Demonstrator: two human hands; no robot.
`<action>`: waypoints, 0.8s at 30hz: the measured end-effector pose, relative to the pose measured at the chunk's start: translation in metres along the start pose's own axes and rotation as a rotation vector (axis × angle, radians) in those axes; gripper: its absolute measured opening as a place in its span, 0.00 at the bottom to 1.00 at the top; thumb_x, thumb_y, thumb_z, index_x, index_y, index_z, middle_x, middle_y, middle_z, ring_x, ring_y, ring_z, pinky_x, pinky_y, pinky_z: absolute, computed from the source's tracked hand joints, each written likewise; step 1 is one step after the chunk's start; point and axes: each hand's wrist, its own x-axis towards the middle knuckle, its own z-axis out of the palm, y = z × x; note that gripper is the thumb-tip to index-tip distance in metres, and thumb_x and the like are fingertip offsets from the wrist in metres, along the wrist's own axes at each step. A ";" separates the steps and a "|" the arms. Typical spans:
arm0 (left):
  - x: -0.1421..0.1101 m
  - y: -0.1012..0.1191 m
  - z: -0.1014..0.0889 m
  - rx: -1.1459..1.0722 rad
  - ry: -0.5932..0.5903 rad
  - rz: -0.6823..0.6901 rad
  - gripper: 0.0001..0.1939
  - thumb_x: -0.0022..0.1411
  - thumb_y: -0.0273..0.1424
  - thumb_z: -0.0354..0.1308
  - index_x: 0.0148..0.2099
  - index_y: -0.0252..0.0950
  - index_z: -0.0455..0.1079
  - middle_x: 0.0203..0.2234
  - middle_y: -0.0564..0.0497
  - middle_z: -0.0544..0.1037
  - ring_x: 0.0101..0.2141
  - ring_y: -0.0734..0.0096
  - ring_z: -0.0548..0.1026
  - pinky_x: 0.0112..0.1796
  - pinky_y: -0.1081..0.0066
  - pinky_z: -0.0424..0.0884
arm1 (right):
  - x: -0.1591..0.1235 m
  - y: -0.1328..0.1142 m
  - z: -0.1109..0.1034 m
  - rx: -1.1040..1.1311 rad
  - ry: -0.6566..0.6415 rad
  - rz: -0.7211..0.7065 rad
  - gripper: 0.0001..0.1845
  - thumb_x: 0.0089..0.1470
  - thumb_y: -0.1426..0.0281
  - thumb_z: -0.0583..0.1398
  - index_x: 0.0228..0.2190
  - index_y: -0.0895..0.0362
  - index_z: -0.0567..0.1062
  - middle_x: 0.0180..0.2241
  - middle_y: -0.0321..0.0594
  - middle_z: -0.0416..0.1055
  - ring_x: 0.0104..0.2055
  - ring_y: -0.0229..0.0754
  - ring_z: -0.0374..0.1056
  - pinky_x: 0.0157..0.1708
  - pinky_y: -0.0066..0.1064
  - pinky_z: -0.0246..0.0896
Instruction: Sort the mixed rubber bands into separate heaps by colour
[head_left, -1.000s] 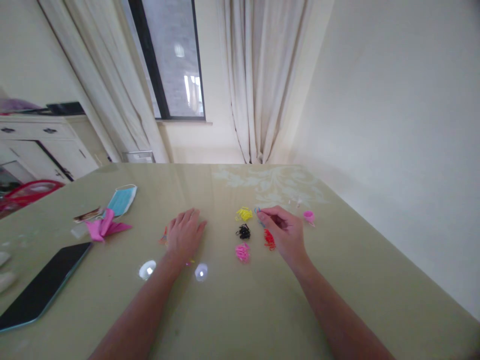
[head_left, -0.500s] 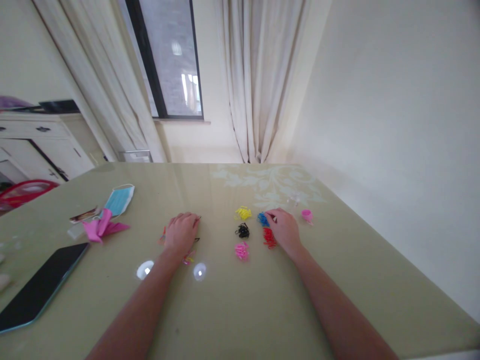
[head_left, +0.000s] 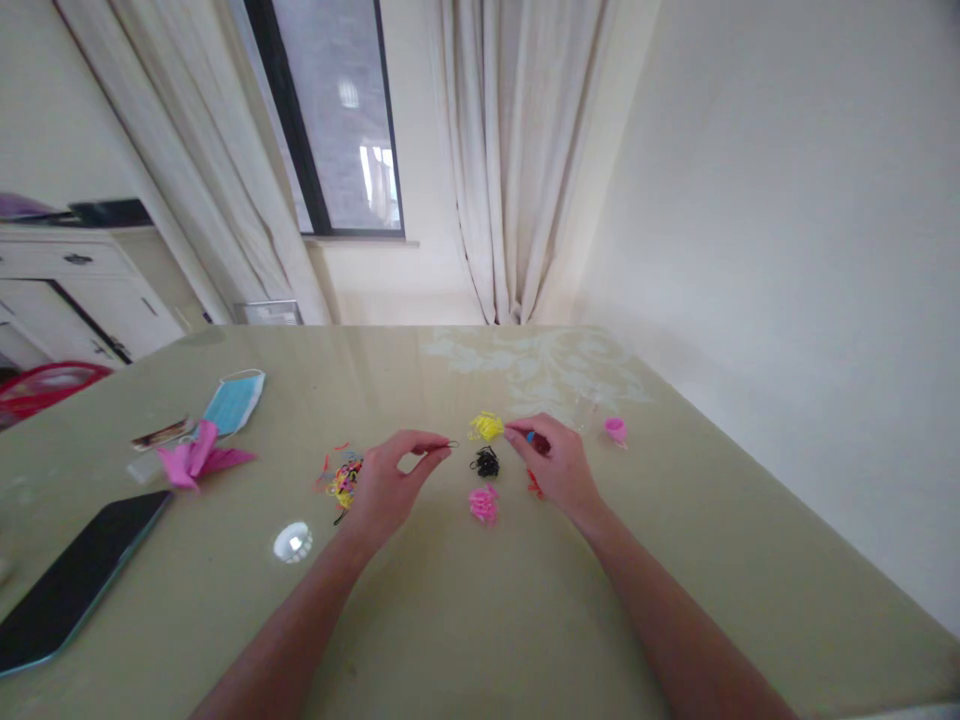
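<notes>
My left hand (head_left: 394,482) pinches a small black rubber band (head_left: 454,444) between thumb and forefinger, just left of the sorted piles. My right hand (head_left: 556,462) has its fingertips closed together at the right edge of the yellow rubber bands (head_left: 487,426); what they hold, if anything, is too small to tell. Below the yellow pile lie the black bands (head_left: 487,462), then the pink bands (head_left: 484,504). The right hand partly covers the blue bands (head_left: 532,438) and the red bands (head_left: 535,485). A mixed, many-coloured pile of bands (head_left: 345,482) lies partly behind my left hand.
A small pink cup-like object (head_left: 616,431) stands at the right. On the left lie a folded pink paper shape (head_left: 199,458), a blue face mask (head_left: 234,402) and a dark tablet or phone (head_left: 79,575). The table (head_left: 480,620) meets the wall at the right.
My left hand has lifted off the mixed pile and moved right with a black band, uncovering the pile. My right hand has shifted slightly left from the blue pile to the yellow one.
</notes>
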 end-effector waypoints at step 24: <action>-0.012 0.010 0.015 -0.232 -0.115 -0.122 0.09 0.65 0.40 0.68 0.40 0.41 0.85 0.34 0.50 0.88 0.37 0.63 0.83 0.42 0.68 0.76 | -0.015 -0.041 0.015 0.278 -0.125 0.016 0.09 0.65 0.65 0.65 0.34 0.54 0.84 0.28 0.37 0.75 0.28 0.38 0.65 0.27 0.29 0.58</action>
